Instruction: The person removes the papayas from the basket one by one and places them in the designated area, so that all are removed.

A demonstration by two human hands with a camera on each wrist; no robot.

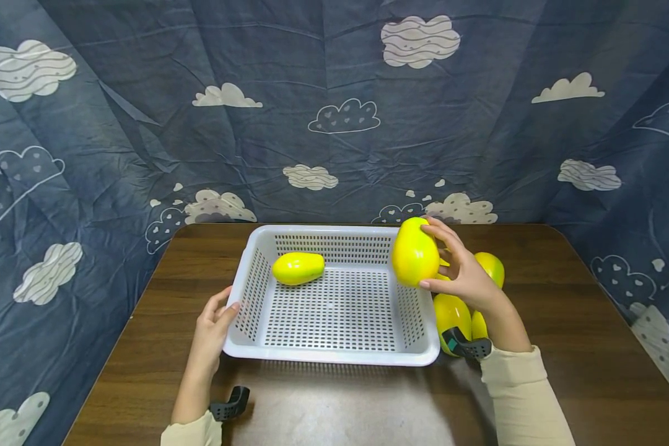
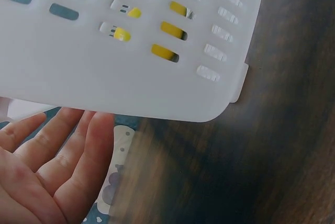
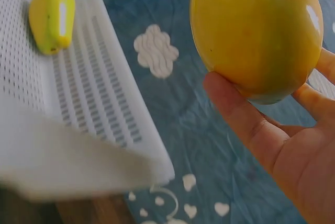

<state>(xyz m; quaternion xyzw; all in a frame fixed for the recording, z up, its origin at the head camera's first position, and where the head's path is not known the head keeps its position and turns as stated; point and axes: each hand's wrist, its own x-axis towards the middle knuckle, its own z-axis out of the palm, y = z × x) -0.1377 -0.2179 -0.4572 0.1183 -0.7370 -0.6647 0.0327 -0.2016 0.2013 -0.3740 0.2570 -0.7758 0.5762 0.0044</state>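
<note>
A white perforated plastic basket (image 1: 329,357) stands on the table, with a yellow, papaya-like fruit (image 1: 298,268) lying inside at its left. My left hand (image 1: 212,325) holds the basket's left rim, the thumb lying over the edge and the fingers along the outside. Above the basket's right rim, my right hand (image 1: 463,272) grips a large glossy yellow mango (image 1: 414,253) between thumb and fingers. In the right wrist view this mango (image 3: 256,33) is raised clear of the basket wall, and the papaya-like fruit (image 3: 52,17) shows beyond it.
More yellow fruits (image 1: 451,314) lie on the table against the basket's right side, partly hidden by my right hand and wrist. A yellow-green fruit (image 1: 490,267) is behind them. Brown wood table (image 1: 161,310) surrounds the basket; a dark blue cloud-patterned curtain (image 1: 345,68) hangs behind.
</note>
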